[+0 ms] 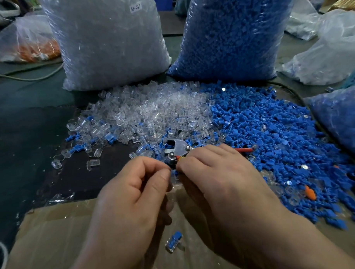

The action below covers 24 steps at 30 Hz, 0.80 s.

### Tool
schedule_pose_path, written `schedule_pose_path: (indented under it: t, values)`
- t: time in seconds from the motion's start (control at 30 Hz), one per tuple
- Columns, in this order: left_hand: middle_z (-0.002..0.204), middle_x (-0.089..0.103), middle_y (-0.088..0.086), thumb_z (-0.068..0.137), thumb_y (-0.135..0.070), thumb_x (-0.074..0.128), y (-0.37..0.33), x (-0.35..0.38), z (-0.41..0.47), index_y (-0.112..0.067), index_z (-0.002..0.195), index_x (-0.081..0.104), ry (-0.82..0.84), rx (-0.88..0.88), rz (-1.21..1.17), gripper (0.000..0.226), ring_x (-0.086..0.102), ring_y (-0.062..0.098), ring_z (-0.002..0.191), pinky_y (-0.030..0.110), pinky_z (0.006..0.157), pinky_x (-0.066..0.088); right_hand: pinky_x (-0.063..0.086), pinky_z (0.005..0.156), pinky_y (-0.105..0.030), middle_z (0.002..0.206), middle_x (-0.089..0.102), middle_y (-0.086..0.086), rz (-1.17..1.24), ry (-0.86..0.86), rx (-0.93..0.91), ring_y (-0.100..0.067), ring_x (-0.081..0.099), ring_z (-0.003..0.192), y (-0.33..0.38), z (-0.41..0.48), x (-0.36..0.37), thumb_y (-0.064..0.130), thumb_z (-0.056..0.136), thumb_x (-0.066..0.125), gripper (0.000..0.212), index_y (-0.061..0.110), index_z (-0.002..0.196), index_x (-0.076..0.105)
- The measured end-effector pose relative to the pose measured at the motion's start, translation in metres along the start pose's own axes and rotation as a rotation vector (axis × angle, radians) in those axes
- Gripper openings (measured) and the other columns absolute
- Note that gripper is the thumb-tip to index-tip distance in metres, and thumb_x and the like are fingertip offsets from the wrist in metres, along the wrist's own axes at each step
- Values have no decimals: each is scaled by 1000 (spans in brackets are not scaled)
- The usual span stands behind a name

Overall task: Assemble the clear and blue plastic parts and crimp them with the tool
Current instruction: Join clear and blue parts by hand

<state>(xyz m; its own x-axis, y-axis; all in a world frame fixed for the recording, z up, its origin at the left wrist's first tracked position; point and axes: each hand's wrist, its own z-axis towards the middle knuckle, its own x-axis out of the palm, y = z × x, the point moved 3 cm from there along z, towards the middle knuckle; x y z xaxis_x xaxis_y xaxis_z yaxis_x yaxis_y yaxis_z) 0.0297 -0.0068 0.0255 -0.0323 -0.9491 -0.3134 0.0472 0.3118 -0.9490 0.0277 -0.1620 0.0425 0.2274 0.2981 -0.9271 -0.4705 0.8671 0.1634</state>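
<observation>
A heap of clear plastic parts (147, 113) lies mid-table, beside a heap of blue plastic parts (273, 131) to its right. The metal crimp tool (178, 147) with a red handle (244, 150) lies between the heaps, just beyond my fingers. My left hand (134, 188) and my right hand (216, 173) meet fingertip to fingertip and pinch a small clear and blue part (174, 172) between them, mostly hidden by the fingers. One assembled clear-and-blue piece (174, 241) rests on the cardboard (55, 239) below my hands.
Two tall plastic bags stand at the back: one of clear parts (109, 40), one of blue parts (233, 31). Another bag of blue parts (341, 116) lies at the right edge, and a bag of orange parts (34, 48) at the back left. A cable (29, 77) crosses the dark mat.
</observation>
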Motion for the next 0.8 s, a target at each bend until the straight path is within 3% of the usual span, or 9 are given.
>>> schedule_pose_path:
  t: [0.07,0.13,0.23,0.3,0.43,0.6,0.67,0.73,0.8]
  values:
    - [59,68,4,91,-35,59,1,-2,2,-33,79,67,28,-67,-60,15,61,9,43,13,40,44,43,69,-40,91,63,0,13,-33,-15,-24,58,80,2,0,0,15,84,72,12,16,94,66]
    - [55,65,4,82,-58,49,4,-3,6,-26,78,65,122,-105,-38,36,59,12,43,16,41,43,41,69,-38,88,63,-1,17,-72,-45,-23,56,78,7,1,-1,14,87,65,4,16,91,66]
    - [54,58,-2,80,-76,50,6,-8,8,-22,79,65,162,-67,14,56,52,10,48,21,44,43,42,67,-38,79,57,0,128,-116,3,-21,50,72,11,1,-5,23,95,48,21,14,82,60]
    - [54,53,0,76,-72,61,10,-8,8,-20,77,64,202,-102,-80,52,48,14,48,26,43,41,42,65,-38,75,53,1,186,-148,6,-20,46,69,13,2,-10,25,96,45,25,14,78,57]
    - [55,52,7,63,-58,64,14,-3,9,-19,71,65,257,-169,-303,40,45,21,47,33,49,36,41,63,-39,73,52,2,201,-92,3,-19,46,68,17,2,-10,27,96,44,26,16,75,55]
    - [66,65,-2,69,-45,63,2,-12,5,-34,83,68,308,262,14,18,57,8,52,21,45,46,33,51,-36,51,41,6,902,334,500,-11,40,50,5,-5,0,36,72,45,26,12,63,49]
    - [71,67,-7,69,-44,62,2,-17,6,-37,83,67,361,330,196,17,62,10,56,21,48,49,33,48,-31,48,41,8,756,446,472,-8,38,46,-1,-6,-1,41,73,42,30,13,66,51]
    - [71,66,-14,67,-48,60,5,-21,9,-38,82,65,397,338,343,18,61,6,57,13,48,46,37,45,-29,52,50,10,493,397,368,-6,45,47,-4,-5,-2,50,77,34,37,20,68,52]
    - [74,65,-18,67,-49,59,7,-23,12,-41,82,64,461,321,444,17,62,4,61,15,51,48,44,54,-31,68,58,12,253,299,294,-6,54,62,-4,-5,-2,57,83,32,37,26,75,52]
